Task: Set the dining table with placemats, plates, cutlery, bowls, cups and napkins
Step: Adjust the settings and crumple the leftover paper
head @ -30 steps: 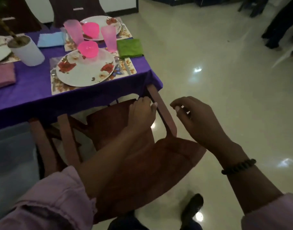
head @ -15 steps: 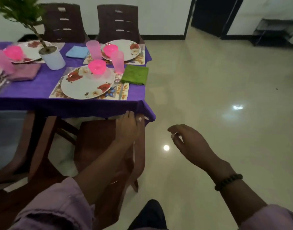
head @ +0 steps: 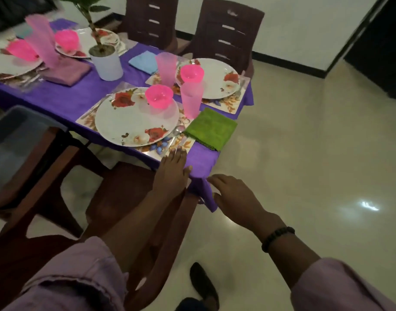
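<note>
Left hand (head: 172,173) has slid onto the table edge (head: 147,157) — flat; right hand (head: 234,195) relaxed, holding nothing.

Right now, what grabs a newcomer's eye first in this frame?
The bright purple tablecloth dominates the upper left, set with white floral plates; the nearest floral plate carries a hot-pink plastic bowl. A folded green cloth napkin lies at the table's near corner, right of that plate. Lower down, the left hand rests on a brown wooden chair back and the right hand hovers open beside the corner.

Glossy floral plate (head: 134,122); translucent plastic cup (head: 191,99); green cloth napkin (head: 210,129); polished floor (head: 305,153).
</note>
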